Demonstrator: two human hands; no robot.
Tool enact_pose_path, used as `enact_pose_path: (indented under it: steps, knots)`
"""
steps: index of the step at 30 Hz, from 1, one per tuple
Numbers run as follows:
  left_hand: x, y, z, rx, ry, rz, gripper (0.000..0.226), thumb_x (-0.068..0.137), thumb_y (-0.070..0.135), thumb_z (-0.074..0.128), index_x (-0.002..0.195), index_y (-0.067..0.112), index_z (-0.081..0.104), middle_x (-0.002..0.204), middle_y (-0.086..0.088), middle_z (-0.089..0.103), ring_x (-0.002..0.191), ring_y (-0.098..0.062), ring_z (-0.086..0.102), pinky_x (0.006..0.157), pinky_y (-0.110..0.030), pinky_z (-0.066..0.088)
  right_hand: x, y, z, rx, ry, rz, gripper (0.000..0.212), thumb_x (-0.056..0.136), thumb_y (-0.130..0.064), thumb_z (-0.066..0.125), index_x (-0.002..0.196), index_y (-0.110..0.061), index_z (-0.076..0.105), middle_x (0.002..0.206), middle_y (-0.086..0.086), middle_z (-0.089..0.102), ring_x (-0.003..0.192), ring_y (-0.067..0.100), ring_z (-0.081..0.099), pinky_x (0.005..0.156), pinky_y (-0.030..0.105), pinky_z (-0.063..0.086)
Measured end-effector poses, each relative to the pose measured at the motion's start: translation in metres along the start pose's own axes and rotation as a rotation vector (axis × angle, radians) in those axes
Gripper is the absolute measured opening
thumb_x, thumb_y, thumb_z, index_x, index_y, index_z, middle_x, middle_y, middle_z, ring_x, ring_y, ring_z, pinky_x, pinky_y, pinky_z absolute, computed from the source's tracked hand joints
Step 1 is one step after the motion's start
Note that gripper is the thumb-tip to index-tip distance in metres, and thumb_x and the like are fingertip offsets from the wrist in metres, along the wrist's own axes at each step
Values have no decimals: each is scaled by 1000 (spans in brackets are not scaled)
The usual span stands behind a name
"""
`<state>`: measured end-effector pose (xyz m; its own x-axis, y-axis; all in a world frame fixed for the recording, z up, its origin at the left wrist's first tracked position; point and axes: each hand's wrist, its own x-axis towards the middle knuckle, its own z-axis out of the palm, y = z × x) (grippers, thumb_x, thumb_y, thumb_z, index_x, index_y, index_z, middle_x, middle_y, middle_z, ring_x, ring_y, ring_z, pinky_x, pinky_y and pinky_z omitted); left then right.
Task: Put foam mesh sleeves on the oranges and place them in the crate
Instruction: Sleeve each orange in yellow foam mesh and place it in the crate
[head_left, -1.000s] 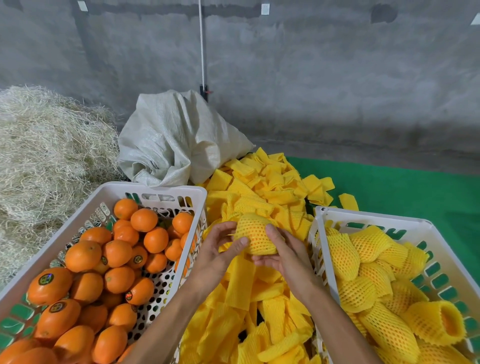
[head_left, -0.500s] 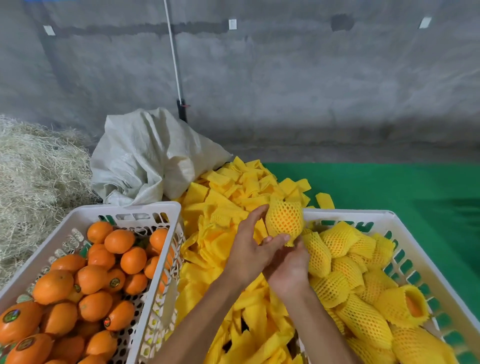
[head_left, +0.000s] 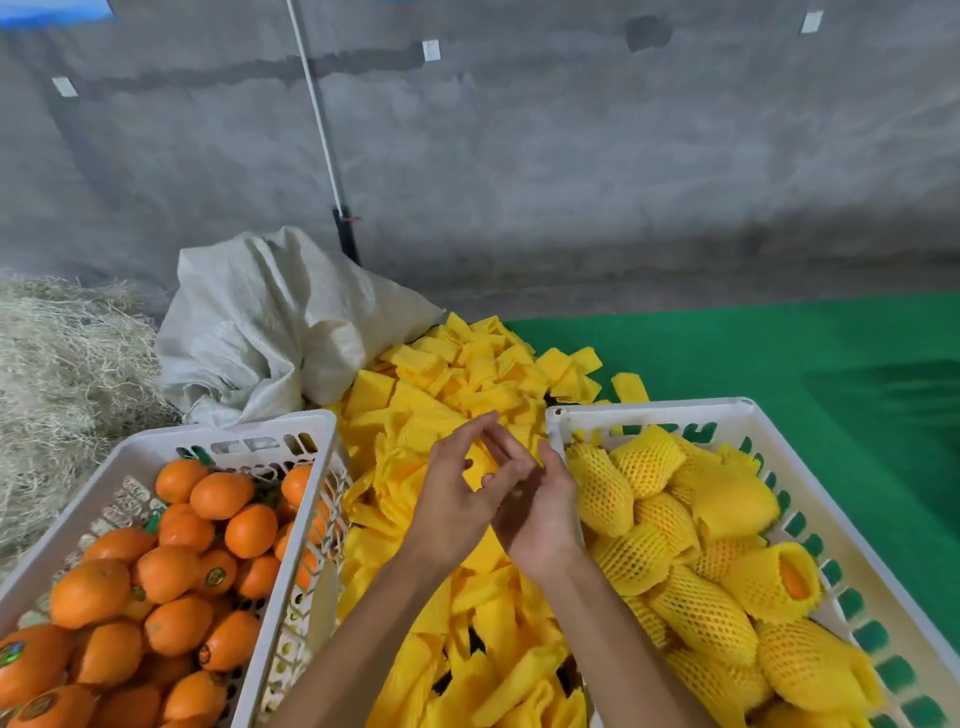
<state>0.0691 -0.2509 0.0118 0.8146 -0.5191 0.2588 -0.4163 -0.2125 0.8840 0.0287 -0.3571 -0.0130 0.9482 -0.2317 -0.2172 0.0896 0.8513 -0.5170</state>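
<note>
Fingers of my left hand are loosely curled and spread, holding nothing I can make out; my right hand sits just beside it, palm up, fingers relaxed and also empty as far as I can tell. Both hover over the loose pile of flat yellow foam mesh sleeves that lies between the two crates.

I judge this as the gap between cycles: no fruit is in hand, so the next move calls for my left hand to reach left for one of the bare round oranges while the other hand picks a flat sleeve from the pile and opens its mouth.

Sleeved oranges fill the white plastic crate on the right. They lie on their sides at mixed angles; the near ones run their long axis from near-right to far-left, and one sleeve shows its open mouth facing right, orange skin visible inside.

Bare fruit sits heaped in the white slotted crate on the left. Beyond it are a crumpled pale woven sack, straw at far left, green matting on the right and a grey concrete wall behind.
</note>
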Motion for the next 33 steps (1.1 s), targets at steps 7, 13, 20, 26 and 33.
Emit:
enact_pose_path:
  steps: [7,13,20,26,33]
  knots:
    - [-36,-41,-77,109,79,-81,38,97,45,66,133,35,62,131,21,62,118,3,60,92,-34,55,-1,42,4,-1094,92,-88,22,105,-27,52,121,-25,67,117,-1,72,100,20,73,85,37,60]
    - [-68,-64,-133,153,129,-49,19,105,36,59,122,37,67,123,25,66,109,-4,65,86,-25,54,13,80,-7,-1904,-92,66,66,95,-49,64,152,-28,39,154,-5,41,141,23,42,110,43,42]
    - [-96,-104,-181,266,211,-118,33,106,41,52,137,32,57,135,22,59,120,-1,58,93,-22,49,25,98,-21,-2114,-88,-50,44,98,-38,63,139,-24,54,142,-3,48,128,17,53,101,39,49]
    - [-108,-151,-216,560,-166,-530,60,104,32,62,157,16,36,159,-7,42,144,-30,44,112,-40,45,19,101,-7,-1592,-159,-257,17,98,-51,59,102,-35,55,83,-15,56,65,4,53,59,21,44]
    - [-112,-169,-217,736,-116,-594,61,99,18,66,153,16,37,160,-13,29,143,-41,33,110,-50,43,7,103,1,-1359,-155,-256,30,103,-43,50,98,-14,55,77,13,59,60,27,63,58,45,53]
